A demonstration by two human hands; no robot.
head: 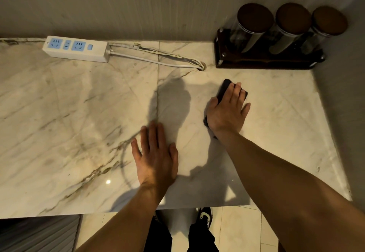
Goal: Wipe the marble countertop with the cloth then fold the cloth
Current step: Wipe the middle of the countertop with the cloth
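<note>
Dark cloth [225, 88] lies pressed under the flat right hand [227, 111]; left hand [156, 156] rests spread on marble countertop [69, 113].

Both bare hands flat, palms down, arms reaching forward

Left hand [156, 156] fingers spread toward twelve o'clock; right hand [227, 111] at its one o'clock, fingers extended, pressing downward.

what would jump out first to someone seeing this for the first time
Two bare hands pressed flat on the pale marble countertop: the right hand covers a dark cloth right of centre, and the left hand rests empty nearer the front edge. Behind them, three dark-lidded jars stand in a rack in the far right corner, and a white power strip lies by the wall at left.
</note>
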